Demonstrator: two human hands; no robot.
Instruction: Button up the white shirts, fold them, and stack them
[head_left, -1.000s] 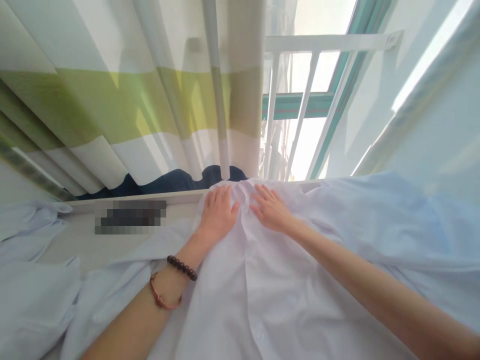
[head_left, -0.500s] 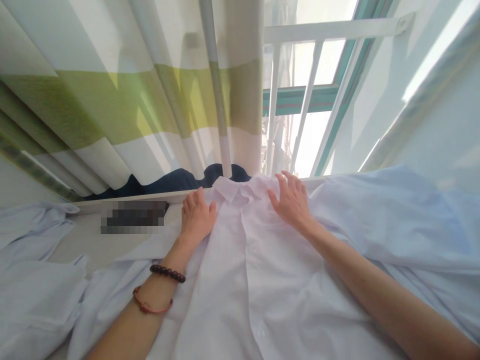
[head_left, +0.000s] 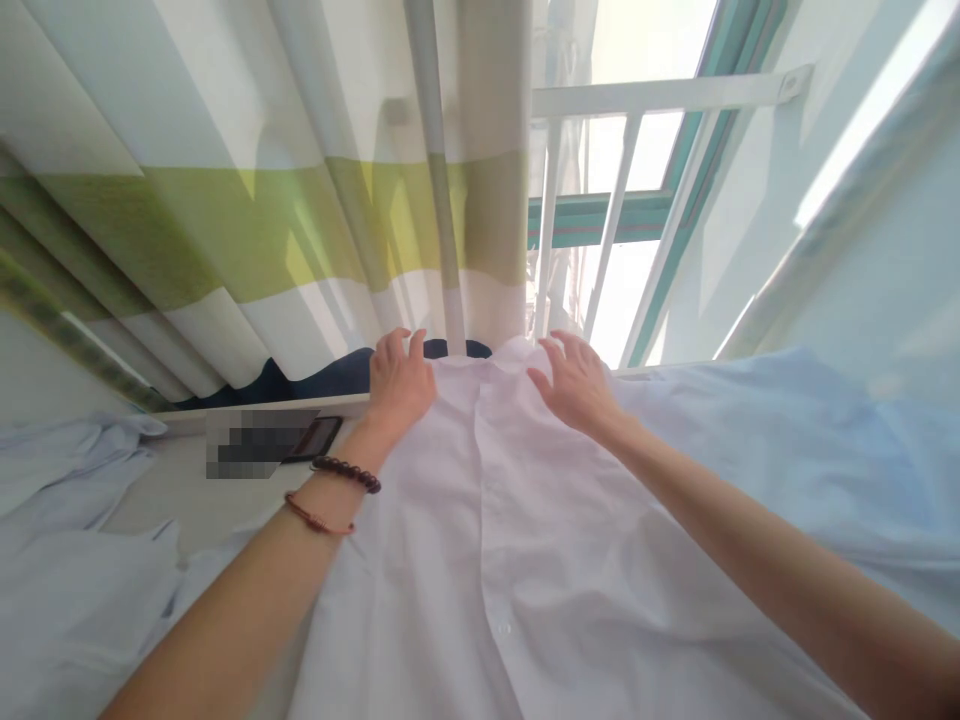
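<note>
A white button-front shirt (head_left: 442, 520) lies spread out in front of me, with its collar (head_left: 510, 355) at the far end and the button strip running toward me. My left hand (head_left: 401, 385) is at the shirt's left shoulder, beside the collar. Its fingers are bent and the thumb stands apart from them. At the other shoulder, my right hand (head_left: 574, 380) rests over the cloth, fingers loosely curved and thumb spread toward the collar. No cloth shows pinched in either hand. A beaded bracelet (head_left: 346, 473) and a thin reddish bangle (head_left: 319, 515) circle my left wrist.
More white garments (head_left: 75, 590) lie at the left. A dark flat object (head_left: 315, 438), partly blurred out, lies near the far edge. Behind hangs a white-and-green curtain (head_left: 225, 235). White window bars (head_left: 615, 215) stand at the right, above bluish-white cloth (head_left: 787, 430).
My left hand has moved up and slightly right toward the collar. The shirt's left side has shifted and its collar looks flatter. My right hand has shifted slightly left, and the view has tilted a little.
</note>
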